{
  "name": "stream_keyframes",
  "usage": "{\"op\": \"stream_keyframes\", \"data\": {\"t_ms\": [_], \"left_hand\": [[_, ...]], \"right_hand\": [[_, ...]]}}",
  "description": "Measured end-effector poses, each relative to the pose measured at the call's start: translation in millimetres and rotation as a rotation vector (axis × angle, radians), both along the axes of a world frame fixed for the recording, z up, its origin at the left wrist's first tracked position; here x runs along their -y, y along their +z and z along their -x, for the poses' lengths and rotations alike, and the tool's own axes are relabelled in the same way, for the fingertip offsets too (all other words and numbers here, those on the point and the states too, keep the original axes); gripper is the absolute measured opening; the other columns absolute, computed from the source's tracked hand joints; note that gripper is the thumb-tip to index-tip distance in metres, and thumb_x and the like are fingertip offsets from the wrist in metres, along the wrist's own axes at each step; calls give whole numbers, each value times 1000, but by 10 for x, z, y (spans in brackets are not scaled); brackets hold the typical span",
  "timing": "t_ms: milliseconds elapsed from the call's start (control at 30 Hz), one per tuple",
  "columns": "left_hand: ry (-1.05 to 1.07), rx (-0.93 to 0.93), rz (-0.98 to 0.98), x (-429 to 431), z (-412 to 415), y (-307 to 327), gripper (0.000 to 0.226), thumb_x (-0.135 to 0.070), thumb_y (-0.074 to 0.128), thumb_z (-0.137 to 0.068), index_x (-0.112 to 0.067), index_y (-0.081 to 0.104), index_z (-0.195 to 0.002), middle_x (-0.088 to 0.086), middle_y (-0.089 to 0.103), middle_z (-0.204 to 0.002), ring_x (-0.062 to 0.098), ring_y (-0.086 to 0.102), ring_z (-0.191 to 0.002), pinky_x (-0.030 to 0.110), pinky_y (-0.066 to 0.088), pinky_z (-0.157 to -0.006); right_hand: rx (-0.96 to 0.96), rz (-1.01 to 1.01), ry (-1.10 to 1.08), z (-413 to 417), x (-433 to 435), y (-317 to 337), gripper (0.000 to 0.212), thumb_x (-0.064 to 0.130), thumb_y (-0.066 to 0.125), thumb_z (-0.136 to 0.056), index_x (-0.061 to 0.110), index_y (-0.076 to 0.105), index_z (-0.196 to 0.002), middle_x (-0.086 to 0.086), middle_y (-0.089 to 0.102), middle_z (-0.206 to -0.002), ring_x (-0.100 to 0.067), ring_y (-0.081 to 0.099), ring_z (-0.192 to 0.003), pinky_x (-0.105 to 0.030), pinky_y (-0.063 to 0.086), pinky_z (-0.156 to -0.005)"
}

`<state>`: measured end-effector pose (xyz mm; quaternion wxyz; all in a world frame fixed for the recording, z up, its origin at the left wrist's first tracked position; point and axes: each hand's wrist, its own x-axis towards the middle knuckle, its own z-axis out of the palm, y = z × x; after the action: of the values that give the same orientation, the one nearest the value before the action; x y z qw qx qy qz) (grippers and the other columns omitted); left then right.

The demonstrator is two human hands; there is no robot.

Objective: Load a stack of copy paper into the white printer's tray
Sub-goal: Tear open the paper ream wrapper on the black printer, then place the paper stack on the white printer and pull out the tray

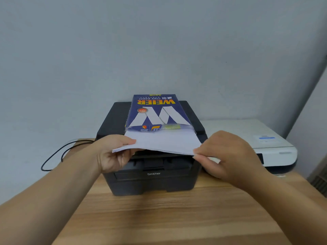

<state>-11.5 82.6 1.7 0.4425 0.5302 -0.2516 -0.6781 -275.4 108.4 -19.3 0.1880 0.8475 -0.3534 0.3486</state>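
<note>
A blue ream wrapper (pixel 155 110) of copy paper lies on top of a black printer (pixel 152 175), its near end torn open. A thin stack of white sheets (pixel 162 142) sticks out of the open end toward me. My left hand (pixel 113 152) pinches the stack's near left corner. My right hand (pixel 228 154) pinches its near right corner. The sheets sag slightly between my hands, above the black printer's front. The white printer (pixel 251 138) stands to the right of the black one, its lid down; no tray of it shows.
Both printers stand on a wooden table (pixel 159 218) against a grey wall. A black cable (pixel 58 152) loops off the table's left edge. A vent grille (pixel 318 183) is at the far right.
</note>
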Motion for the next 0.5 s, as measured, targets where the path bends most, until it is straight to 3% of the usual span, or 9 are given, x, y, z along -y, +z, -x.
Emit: {"op": "stream_keyframes", "data": {"t_ms": [67,133,200,267,333,433,500], "left_hand": [[-10,34,27,-147,36,68,17,-1,45,-92,0,59,-82,11,66,-48,8,60,-34,12,47,-35],[-11,49,39,-309,63,144,17,-1,47,-91,1,60,-81,11,66,-47,6,58,-32,11,43,-31],[-6,63,45,-456,76,209,15,-1,49,-90,1,61,-80,10,65,-47,6,57,-32,11,42,-30],[0,83,52,-590,96,262,16,-2,50,-90,0,61,-77,8,63,-45,5,54,-29,10,39,-27],[-3,103,59,-701,124,294,18,-3,51,-89,-1,59,-73,7,61,-42,4,50,-26,10,38,-26],[-1,122,86,-824,138,302,22,-2,52,-89,-3,58,-69,3,58,-39,5,50,-26,9,40,-29],[-15,157,108,-889,149,287,24,-3,50,-91,-4,55,-67,1,55,-35,5,50,-25,9,37,-27]], "right_hand": [[348,-498,-45,55,-128,185,44,48,50,-85,10,71,-78,-6,70,-75,-22,62,-74,-32,51,-69],[762,-846,-187,135,-104,269,35,44,51,-87,15,70,-95,1,71,-90,-13,62,-82,-24,47,-76],[1048,-1197,-241,220,19,269,39,41,50,-91,7,62,-104,-5,69,-92,-20,63,-84,-30,50,-77],[1250,-1538,-124,212,60,254,51,44,48,-91,-4,57,-106,-16,68,-94,-30,64,-89,-37,51,-87],[1315,-1687,-96,170,75,202,55,44,45,-93,-8,60,-107,-20,69,-97,-32,68,-87,-38,54,-85],[1312,-1768,-67,96,71,171,39,29,47,-93,-3,68,-84,-13,73,-69,-22,70,-54,-28,59,-49],[1180,-1739,-126,68,26,203,27,21,48,-94,3,62,-81,-7,69,-52,-16,64,-39,-18,48,-34]]}}
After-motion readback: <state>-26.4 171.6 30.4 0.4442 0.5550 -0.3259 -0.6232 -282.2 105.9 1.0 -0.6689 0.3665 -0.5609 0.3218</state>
